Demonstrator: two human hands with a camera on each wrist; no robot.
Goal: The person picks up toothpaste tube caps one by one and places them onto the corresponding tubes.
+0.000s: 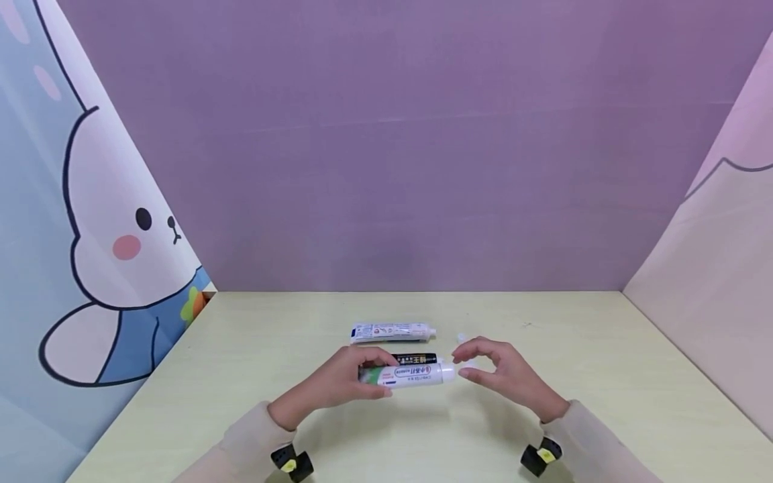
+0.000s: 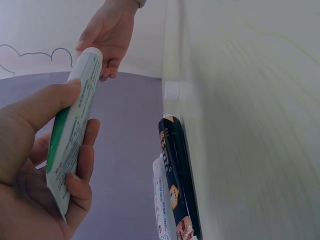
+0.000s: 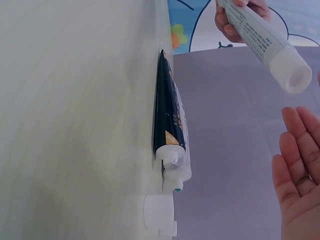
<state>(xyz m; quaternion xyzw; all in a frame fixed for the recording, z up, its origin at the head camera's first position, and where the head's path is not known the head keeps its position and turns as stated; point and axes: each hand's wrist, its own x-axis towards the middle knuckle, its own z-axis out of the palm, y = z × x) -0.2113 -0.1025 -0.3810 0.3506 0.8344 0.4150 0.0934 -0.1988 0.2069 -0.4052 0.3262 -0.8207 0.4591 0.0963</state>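
Note:
My left hand [image 1: 356, 376] grips a white and green toothpaste tube [image 1: 413, 376] by its flat end, thumb on one side and fingers curled round the other. The tube is held above the table, its white cap [image 3: 290, 70] pointing right. Just off that cap is my right hand [image 1: 504, 369], its thumb and fingers spread apart with nothing between them. In the right wrist view a gap shows between its fingers [image 3: 295, 145] and the cap. Behind the held tube lies a black toothpaste tube [image 2: 175, 170], partly hidden in the head view.
Farther back on the pale table [image 1: 272, 322] lies a white toothpaste tube [image 1: 392, 332], its bare nozzle to the right. A loose white cap [image 1: 461, 338] sits beyond that nozzle. A purple backdrop [image 1: 410, 168] rises at the table's far edge, with printed cloths at both sides.

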